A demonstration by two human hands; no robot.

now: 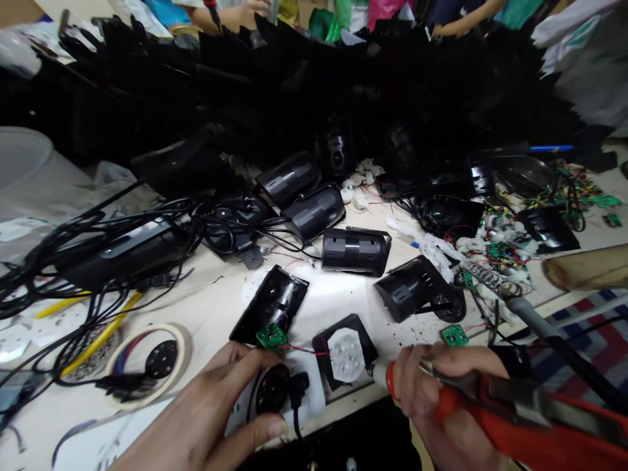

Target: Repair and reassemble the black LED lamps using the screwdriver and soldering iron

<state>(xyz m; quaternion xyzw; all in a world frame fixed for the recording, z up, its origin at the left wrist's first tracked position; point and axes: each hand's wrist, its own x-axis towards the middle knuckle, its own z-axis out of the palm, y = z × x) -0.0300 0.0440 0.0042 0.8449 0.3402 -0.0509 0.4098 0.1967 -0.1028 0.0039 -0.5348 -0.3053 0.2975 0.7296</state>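
My left hand (216,405) rests at the table's near edge, its fingers curled round a white and black round part (275,391) with a black cable. Just beyond its fingertips lie a small green circuit board (271,336) and an open black housing (271,304). My right hand (441,399) is closed round a red-handled tool (515,425), whose tip points left toward a black square module with a white lens plate (346,356). Thin red wires run from the green board to that module.
Several black cylindrical camera housings (356,250) lie across the middle of the table. A tangle of black cables (98,255) is at the left, a tape roll (152,363) at the near left, loose circuit boards and wires (505,252) at the right. Other people's arms (230,14) show at the far edge.
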